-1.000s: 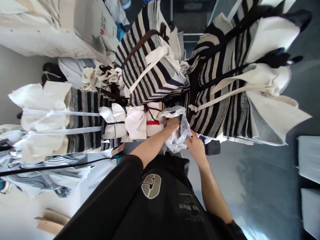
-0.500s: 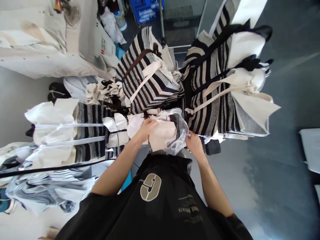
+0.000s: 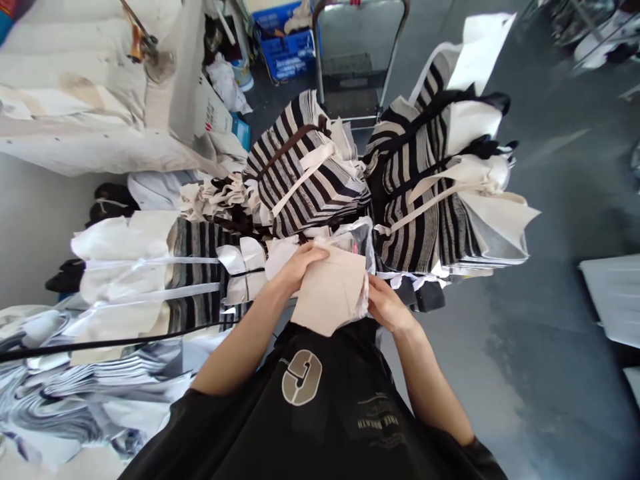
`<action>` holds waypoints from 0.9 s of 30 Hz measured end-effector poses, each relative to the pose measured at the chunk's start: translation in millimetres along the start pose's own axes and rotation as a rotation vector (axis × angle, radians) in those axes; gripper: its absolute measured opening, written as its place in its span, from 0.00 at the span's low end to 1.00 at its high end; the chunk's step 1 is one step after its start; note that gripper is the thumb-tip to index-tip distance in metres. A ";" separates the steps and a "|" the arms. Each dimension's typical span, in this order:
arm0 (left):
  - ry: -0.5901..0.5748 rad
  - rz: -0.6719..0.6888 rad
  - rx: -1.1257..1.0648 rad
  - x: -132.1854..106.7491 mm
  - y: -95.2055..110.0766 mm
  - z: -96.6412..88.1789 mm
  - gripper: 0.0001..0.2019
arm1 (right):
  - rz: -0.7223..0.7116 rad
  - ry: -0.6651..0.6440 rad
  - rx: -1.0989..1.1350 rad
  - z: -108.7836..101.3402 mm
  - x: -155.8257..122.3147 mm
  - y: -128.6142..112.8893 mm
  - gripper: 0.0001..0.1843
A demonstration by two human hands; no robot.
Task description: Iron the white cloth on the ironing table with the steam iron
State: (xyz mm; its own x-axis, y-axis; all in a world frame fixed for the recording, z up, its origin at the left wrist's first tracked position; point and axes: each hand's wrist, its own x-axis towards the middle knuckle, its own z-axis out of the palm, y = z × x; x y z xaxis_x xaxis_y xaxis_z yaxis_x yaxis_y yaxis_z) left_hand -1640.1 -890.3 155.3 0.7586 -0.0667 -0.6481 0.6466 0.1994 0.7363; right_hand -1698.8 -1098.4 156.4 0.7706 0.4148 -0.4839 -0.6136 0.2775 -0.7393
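My left hand pinches the upper left corner of a cream fabric piece, which hangs in front of my shirt. Behind that piece is a clear plastic bag, partly covered by it. My right hand is closed on the bag's right edge, its fingertips partly hidden behind it. Just beyond my hands lies a bundle of striped black and beige fabric with a dark strap and a cream tie. Small tied cream pieces lie left of my left hand.
Striped fabric bundles with ties stand at the right. More tied bundles and folded grey cloth lie at the left. A black cable crosses there. Beyond are a blue crate and a metal-framed cart.
The cream piece has come towards me and now covers more of the plastic bag. My right hand has shifted slightly left and nearer. The camera view has tilted up a little.
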 end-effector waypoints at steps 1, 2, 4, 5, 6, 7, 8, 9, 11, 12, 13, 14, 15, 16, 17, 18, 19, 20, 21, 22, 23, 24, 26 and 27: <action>-0.021 0.010 0.006 1.6 0.6 1.3 0.22 | 0.018 0.003 0.053 2.5 1.8 2.8 0.25; -0.047 0.021 0.014 3.8 1.1 1.9 0.23 | 0.020 0.025 0.093 4.0 3.3 4.9 0.26; -0.093 0.050 0.048 8.9 1.7 1.3 0.24 | 0.011 0.098 0.148 4.6 5.5 6.3 0.27; -0.106 0.068 0.078 11.5 2.3 0.3 0.24 | 0.009 0.133 0.163 4.3 6.0 5.8 0.27; -0.112 0.083 0.107 13.9 3.4 -1.0 0.25 | 0.010 0.164 0.170 3.8 6.2 4.6 0.27; -0.116 0.094 0.131 16.0 5.3 -2.5 0.25 | 0.015 0.187 0.173 3.4 6.1 3.0 0.27; -0.124 0.102 0.146 17.5 8.1 -4.0 0.25 | 0.019 0.203 0.171 3.1 5.6 1.2 0.27; -0.138 0.107 0.148 18.3 12.1 -5.8 0.25 | 0.023 0.213 0.166 3.0 5.0 -0.6 0.27; -0.163 0.116 0.111 17.1 23.1 -10.3 0.26 | 0.015 0.233 0.153 3.2 3.1 -3.5 0.27; -0.171 0.121 0.082 15.0 29.7 -13.3 0.27 | 0.003 0.247 0.144 3.2 1.8 -4.5 0.27; -0.177 0.122 0.058 11.9 36.5 -17.0 0.28 | -0.017 0.265 0.136 3.2 0.3 -5.1 0.27; -0.180 0.121 0.041 8.0 43.1 -21.1 0.30 | -0.045 0.290 0.128 3.0 -1.5 -5.8 0.26; -0.180 0.116 0.034 3.7 49.0 -25.4 0.31 | -0.076 0.314 0.120 2.9 -3.8 -6.6 0.26; -0.184 0.105 0.040 -0.6 53.7 -29.6 0.30 | -0.104 0.332 0.111 2.9 -6.7 -7.8 0.25; -0.197 0.085 0.065 -4.4 56.9 -33.2 0.29 | -0.123 0.343 0.100 3.1 -10.1 -9.8 0.25; -0.220 0.056 0.111 -7.2 58.4 -35.7 0.27 | -0.133 0.347 0.089 3.6 -14.2 -12.7 0.25; -0.258 0.019 0.182 -8.4 58.2 -36.7 0.25 | -0.133 0.343 0.078 4.2 -18.9 -16.4 0.25; -0.313 -0.023 0.268 -7.7 56.2 -36.2 0.23 | -0.126 0.335 0.066 4.9 -24.1 -20.8 0.25; -0.375 -0.061 0.358 -4.9 52.9 -34.2 0.21 | -0.118 0.326 0.051 5.4 -29.6 -25.8 0.25; -0.432 -0.084 0.436 -0.3 48.4 -30.8 0.19 | -0.112 0.318 0.033 5.2 -35.5 -31.1 0.25; -0.477 -0.087 0.492 5.8 43.2 -26.5 0.18 | -0.110 0.311 0.010 4.2 -41.5 -36.2 0.24; -0.512 -0.073 0.527 13.1 37.5 -21.6 0.16 | -0.116 0.305 -0.024 2.1 -47.5 -41.1 0.24; -0.576 -0.029 0.566 28.7 25.7 -11.0 0.15 | -0.151 0.300 -0.117 -5.1 -59.0 -49.2 0.21; -0.610 -0.013 0.586 36.0 19.8 -5.5 0.14 | -0.171 0.299 -0.161 -9.6 -64.0 -52.5 0.20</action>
State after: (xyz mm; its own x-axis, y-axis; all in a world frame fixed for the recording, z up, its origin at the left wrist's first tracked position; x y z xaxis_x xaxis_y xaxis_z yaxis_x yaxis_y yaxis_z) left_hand -1600.4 -883.4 145.5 0.5522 -0.6148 -0.5631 0.4654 -0.3330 0.8200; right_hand -1714.3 -1147.9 221.6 0.8904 0.0969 -0.4448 -0.4552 0.1711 -0.8738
